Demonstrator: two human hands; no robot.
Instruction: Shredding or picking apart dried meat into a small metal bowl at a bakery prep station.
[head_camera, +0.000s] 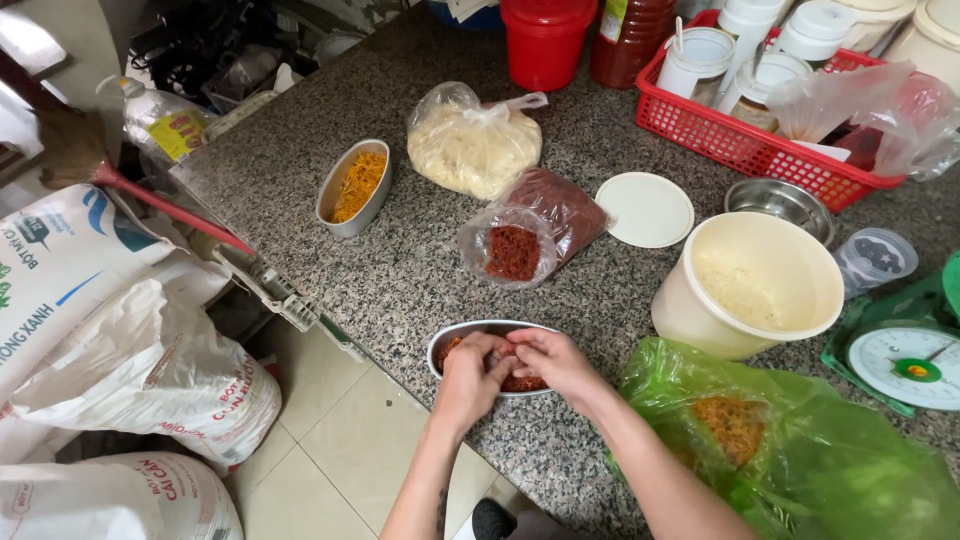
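Two bare hands meet over a small oval metal dish (447, 347) at the near edge of a speckled granite counter (420, 260), fingers curled down into a reddish-brown shredded filling (520, 382) that shows between and beneath them. Left hand (472, 375) and right hand (553, 360) touch at the fingertips, both bent at the knuckles and pressed onto the filling, forearms angling in from below. Just beyond the dish sits an open clear bag of red shreds (513, 250), with a tied bag of pale shreds (472, 148) and a second oval dish of orange shreds (356, 186) farther back. To the right stand a cream tub (745, 285), its round lid (646, 209), a green plastic bag (800, 450) and a green kitchen scale (905, 360).
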